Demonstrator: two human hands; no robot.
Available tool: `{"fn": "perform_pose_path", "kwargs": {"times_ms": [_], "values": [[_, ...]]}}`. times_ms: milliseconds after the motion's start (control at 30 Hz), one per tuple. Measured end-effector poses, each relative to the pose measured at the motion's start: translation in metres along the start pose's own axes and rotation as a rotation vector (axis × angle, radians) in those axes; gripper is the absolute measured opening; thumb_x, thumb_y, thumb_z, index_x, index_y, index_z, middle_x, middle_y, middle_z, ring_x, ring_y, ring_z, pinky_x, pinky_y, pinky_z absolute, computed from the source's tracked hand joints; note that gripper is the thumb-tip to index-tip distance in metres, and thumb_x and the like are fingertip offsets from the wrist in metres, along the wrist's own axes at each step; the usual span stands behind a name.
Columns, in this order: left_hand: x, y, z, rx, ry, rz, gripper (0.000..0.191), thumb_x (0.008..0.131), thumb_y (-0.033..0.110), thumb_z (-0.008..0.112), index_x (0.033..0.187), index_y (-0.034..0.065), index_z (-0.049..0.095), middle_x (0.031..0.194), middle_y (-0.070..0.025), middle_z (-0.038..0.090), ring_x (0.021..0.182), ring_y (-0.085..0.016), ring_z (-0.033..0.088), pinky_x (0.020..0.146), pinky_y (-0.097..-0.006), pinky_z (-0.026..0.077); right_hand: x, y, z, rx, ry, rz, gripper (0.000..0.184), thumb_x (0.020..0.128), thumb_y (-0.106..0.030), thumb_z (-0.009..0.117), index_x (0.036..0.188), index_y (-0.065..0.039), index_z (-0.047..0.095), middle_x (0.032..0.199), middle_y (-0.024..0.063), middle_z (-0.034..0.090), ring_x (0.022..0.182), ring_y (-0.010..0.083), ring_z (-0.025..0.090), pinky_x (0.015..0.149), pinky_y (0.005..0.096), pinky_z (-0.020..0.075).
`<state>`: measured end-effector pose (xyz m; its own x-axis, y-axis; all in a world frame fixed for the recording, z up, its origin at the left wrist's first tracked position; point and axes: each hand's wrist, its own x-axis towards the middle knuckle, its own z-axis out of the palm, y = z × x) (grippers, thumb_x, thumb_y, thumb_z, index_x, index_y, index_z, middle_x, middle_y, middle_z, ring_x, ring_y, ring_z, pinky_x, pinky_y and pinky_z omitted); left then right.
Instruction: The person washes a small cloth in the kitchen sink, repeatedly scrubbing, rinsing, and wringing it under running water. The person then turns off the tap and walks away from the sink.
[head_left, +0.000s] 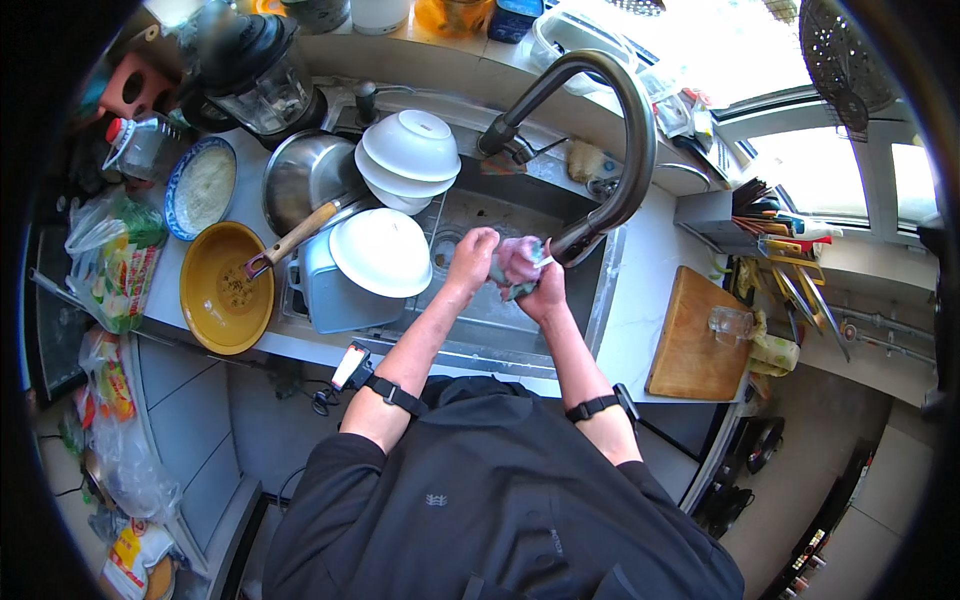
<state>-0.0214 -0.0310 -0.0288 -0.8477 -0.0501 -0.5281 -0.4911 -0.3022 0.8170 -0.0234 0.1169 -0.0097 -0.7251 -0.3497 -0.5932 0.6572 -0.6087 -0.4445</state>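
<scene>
Over a steel sink (487, 330), below the head of a curved pull-down faucet (641, 142), both hands are at a crumpled pink and green cloth (517, 262). My right hand (546, 291) grips the cloth from the right, with a small white item, too blurred to name, near its thumb. My left hand (472, 259) is at the cloth's left edge, its fingers curled; whether it grips the cloth is unclear. White bowls (411, 146) stand stacked upside down at the sink's left, and another white bowl (380, 253) lies upside down on a light blue plastic container (341, 300).
Left of the sink are a steel basin (304, 176), a yellow bowl (206, 300) with a wooden-handled utensil (300, 232) over its rim, a blue-rimmed dish (201, 187) and a blender (262, 90). At right, a wooden cutting board (690, 345) holds a clear glass (730, 324), near a knife rack.
</scene>
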Motion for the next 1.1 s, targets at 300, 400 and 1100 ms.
{"fn": "perform_pose_path", "kwargs": {"times_ms": [300, 400, 1100], "values": [[0.004, -0.017, 0.019, -0.65, -0.144, -0.414, 0.038, 0.093, 0.043, 0.056, 0.107, 0.0075, 0.058, 0.092, -0.0092, 0.067, 0.084, -0.02, 0.066, 0.079, -0.0355, 0.053, -0.027, 0.0, 0.003, -0.476, 0.522, -0.425, 0.034, 0.097, -0.029, 0.046, 0.115, -0.003, 0.06, 0.107, 0.0075, 0.063, 0.097, 0.0163, 0.061, 0.077, 0.0302, 0.0462], [-0.001, -0.017, 0.032, -0.636, -0.12, -0.265, 0.03, 0.091, 0.036, 0.061, 0.103, 0.0085, 0.06, 0.09, -0.0073, 0.066, 0.082, -0.021, 0.066, 0.077, -0.0346, 0.053, -0.027, 0.007, 0.003, -0.35, 0.468, -0.109, 0.051, 0.096, -0.052, 0.04, 0.125, -0.012, 0.055, 0.122, 0.0062, 0.058, 0.104, 0.0201, 0.06, 0.084, 0.0377, 0.0479], [-0.006, 0.001, 0.037, 0.398, 0.037, 0.304, 0.045, 0.098, 0.039, 0.05, 0.121, 0.0029, 0.062, 0.11, -0.0194, 0.068, 0.1, -0.03, 0.067, 0.086, -0.035, 0.05, -0.011, 0.012, 0.018, -0.035, 0.296, -0.214, 0.03, 0.101, -0.024, 0.042, 0.118, -0.005, 0.057, 0.115, 0.0075, 0.063, 0.107, 0.0213, 0.06, 0.094, 0.0377, 0.0487]]}}
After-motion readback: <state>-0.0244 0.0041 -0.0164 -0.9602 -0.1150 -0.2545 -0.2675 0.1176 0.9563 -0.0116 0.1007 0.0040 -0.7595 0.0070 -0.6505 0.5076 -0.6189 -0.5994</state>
